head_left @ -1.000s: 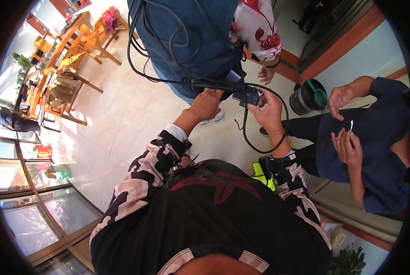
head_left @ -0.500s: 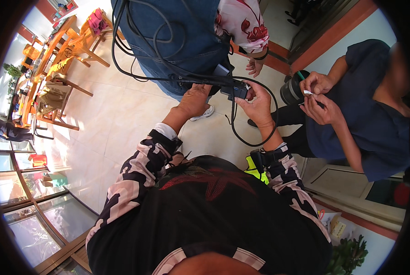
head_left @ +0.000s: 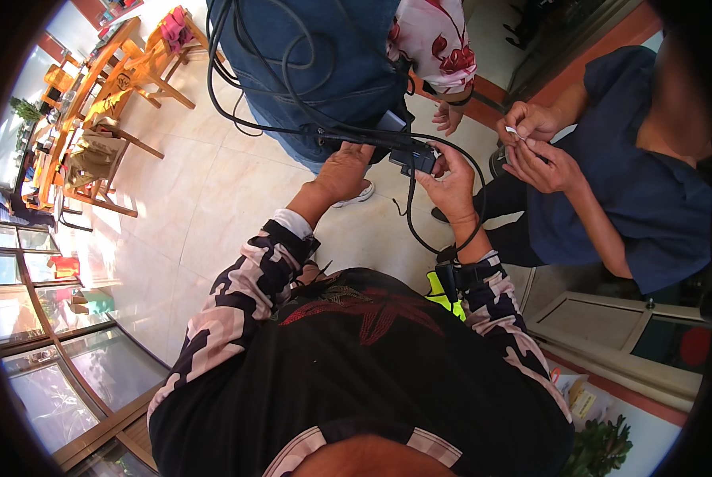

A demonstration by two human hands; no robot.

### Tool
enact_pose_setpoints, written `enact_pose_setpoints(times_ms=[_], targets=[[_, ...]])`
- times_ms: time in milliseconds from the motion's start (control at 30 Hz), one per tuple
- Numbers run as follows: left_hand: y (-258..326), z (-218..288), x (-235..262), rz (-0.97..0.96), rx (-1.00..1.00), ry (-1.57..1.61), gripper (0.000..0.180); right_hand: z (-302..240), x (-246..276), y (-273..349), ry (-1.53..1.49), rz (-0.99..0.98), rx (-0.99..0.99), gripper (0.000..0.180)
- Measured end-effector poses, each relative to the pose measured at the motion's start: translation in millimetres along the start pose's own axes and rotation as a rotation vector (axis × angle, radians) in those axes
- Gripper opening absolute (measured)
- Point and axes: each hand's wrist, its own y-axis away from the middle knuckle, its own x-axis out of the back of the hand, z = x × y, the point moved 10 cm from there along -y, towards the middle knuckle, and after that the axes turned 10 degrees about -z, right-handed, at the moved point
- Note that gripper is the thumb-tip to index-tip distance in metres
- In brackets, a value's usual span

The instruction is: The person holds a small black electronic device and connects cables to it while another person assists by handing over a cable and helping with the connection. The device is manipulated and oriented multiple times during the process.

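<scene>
In front of me stands a person in a blue denim garment (head_left: 324, 71), with looped black cable (head_left: 280, 60) hanging over it. My right hand (head_left: 451, 184) grips a small black box (head_left: 413, 159) at that person's waist, thumb and fingers around its right end. Cables run to the box, and one loops down past my right wrist. My left hand (head_left: 341, 173) is against the denim just left of the box, below the cable bundle. Its fingers are bent and their tips are partly hidden, so what they hold is unclear. A grey flat piece (head_left: 394, 121) shows above the box.
At right, a person in a navy shirt (head_left: 610, 159) pinches a small white piece (head_left: 512, 130) with both hands. The denim wearer's own hand (head_left: 447, 119) hangs beside the box. Wooden chairs (head_left: 93, 163) and a long table (head_left: 93, 71) stand far left. Glass panes (head_left: 109, 366) line the lower left.
My hands and the black box have shifted very slightly right in view, with my grip unchanged. The co-worker's hands have moved left and up, and the green stick near them is out of sight.
</scene>
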Motion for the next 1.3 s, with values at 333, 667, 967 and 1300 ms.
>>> enact_pose_setpoints(times_ms=[333,667,967,1300], targets=[[-4,-3,-3,-0.033,-0.010,-0.017,0.078,-5,5,0,0.046,0.053,0.049,0.054],[-13,-12,-12,-0.113,0.036,0.043,0.071,4,6,3,-0.020,0.068,0.035,0.050],[-8,-7,-4,-0.114,0.029,0.046,0.076,11,5,1,-0.034,0.063,0.020,0.050],[-7,-6,1,-0.098,0.021,0.029,0.078,-2,-3,2,0.080,-0.023,0.083,0.041]])
